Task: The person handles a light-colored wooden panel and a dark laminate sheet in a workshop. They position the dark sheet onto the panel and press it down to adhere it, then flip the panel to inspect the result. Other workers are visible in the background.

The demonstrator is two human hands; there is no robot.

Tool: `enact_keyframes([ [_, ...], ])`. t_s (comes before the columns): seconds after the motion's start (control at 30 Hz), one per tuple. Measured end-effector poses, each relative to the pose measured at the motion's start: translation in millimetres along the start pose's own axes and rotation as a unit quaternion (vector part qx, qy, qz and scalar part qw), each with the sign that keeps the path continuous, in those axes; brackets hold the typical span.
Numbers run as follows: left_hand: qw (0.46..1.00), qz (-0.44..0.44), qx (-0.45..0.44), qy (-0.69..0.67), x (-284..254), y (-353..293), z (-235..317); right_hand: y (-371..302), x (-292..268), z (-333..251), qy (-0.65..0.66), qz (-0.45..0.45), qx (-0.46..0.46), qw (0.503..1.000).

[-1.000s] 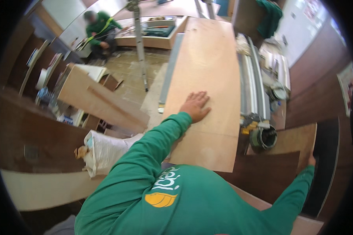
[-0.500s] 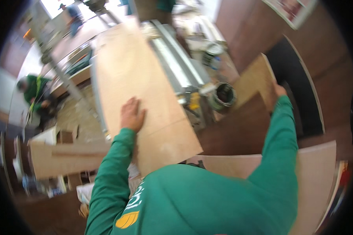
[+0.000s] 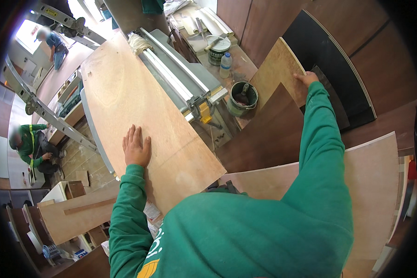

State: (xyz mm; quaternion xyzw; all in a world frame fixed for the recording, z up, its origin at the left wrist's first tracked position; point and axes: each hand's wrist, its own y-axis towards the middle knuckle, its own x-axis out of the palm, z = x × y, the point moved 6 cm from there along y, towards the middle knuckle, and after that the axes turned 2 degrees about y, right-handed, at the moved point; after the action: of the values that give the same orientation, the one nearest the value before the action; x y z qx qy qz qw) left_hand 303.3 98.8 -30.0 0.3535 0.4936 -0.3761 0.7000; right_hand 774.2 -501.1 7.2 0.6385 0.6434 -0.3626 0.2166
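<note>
My left hand (image 3: 138, 147) lies flat on a long light plywood sheet (image 3: 125, 83), its fingers stretched out. The sheet rests beside the metal rails of a bench machine and reaches almost to my body. On the right, my right hand (image 3: 306, 78) is closed around the edge of a smaller plywood board (image 3: 279, 65), which stands tilted among other panels. A dark brown panel (image 3: 264, 127) stands in front of that board and covers its lower part. Behind it leans a large black sheet (image 3: 319, 46) against the brown wall.
Left of the sheet stands a metal ladder (image 3: 69, 123). A grey cutting machine (image 3: 171, 74) with rails lies beyond it. A bucket with a brush (image 3: 242, 98), a water bottle (image 3: 225, 66) and a lidded tub (image 3: 217, 50) stand nearby. Two people (image 3: 32, 147) (image 3: 55, 48) work at the left.
The view has turned, so the sheet, machine and buckets sit farther left in it and the picture is sharper. My left hand stays flat on the sheet; my right hand stays on the board's edge.
</note>
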Motion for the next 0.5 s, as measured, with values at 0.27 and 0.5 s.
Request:
enact_keyframes([
  [0.27, 1.0, 0.0, -0.005, -0.01, -4.0, 1.8, 3.5, -1.1, -5.9, -7.0, -0.103, 0.041, -0.02, 0.994],
  [0.5, 1.0, 0.017, 0.007, -0.007, -3.1, 1.7, 2.4, -0.7, -8.8, -6.1, -0.138, 0.046, -0.026, 0.989],
])
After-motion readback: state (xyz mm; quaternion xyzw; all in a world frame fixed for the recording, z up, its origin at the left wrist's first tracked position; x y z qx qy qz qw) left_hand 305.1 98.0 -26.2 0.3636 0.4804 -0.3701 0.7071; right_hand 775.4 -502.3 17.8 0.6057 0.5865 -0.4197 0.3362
